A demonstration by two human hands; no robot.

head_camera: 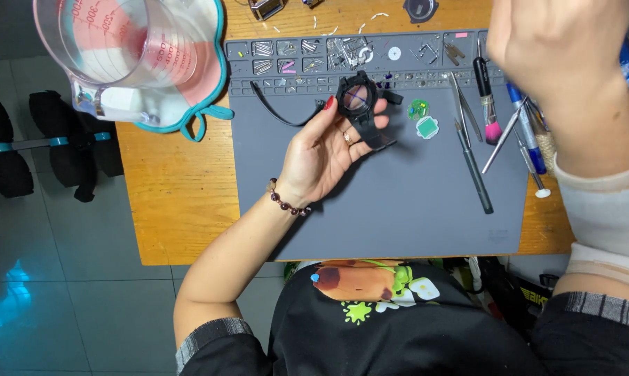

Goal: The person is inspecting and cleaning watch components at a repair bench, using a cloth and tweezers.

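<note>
Left hand [321, 157] pinches a black watch case [357, 99] with strap stub at its rim, fingertips around the round body, held just above the grey work mat [398, 209]. Looks light, rigid, small; the crystal is likely fragile, so edge grip is safest. Right hand [565, 49] is raised near the camera, grip unclear, above tweezers [465, 104] and a pink brush [488, 104].

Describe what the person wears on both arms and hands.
The left hand has red-painted nails, a ring on one finger and a dark bead bracelet at the wrist. Its black sleeve, grey-striped at the cuff, is pushed up. The right hand is bare; a pale wrap covers its forearm.
</note>
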